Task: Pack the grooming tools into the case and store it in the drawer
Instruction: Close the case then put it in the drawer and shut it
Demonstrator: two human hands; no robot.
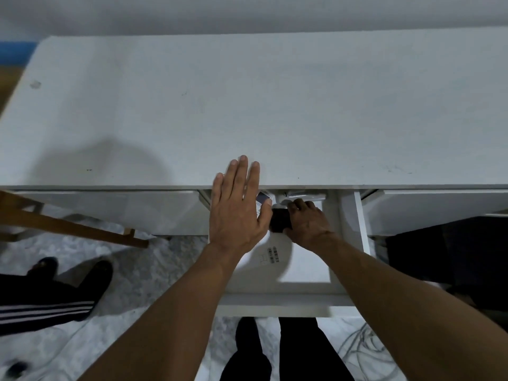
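A white drawer (349, 243) stands pulled out from under the white desk (247, 105). Inside it, near the back, my right hand (308, 221) is closed around a small black case (280, 220). Most of the case is hidden by my fingers. My left hand (236, 207) hovers flat above the drawer's left side, fingers spread and reaching over the desk's front edge, holding nothing. A small box with a purple face (263, 198) and some white items (302, 194) lie at the drawer's back. A barcode sticker (273, 254) shows on the drawer floor.
A wooden chair frame (68, 224) stands at the left under the desk. Another person's legs in striped dark trousers (46, 298) are at lower left. Grey cables (365, 350) lie on the marble floor at lower right. A dark object (445, 251) sits right of the drawer.
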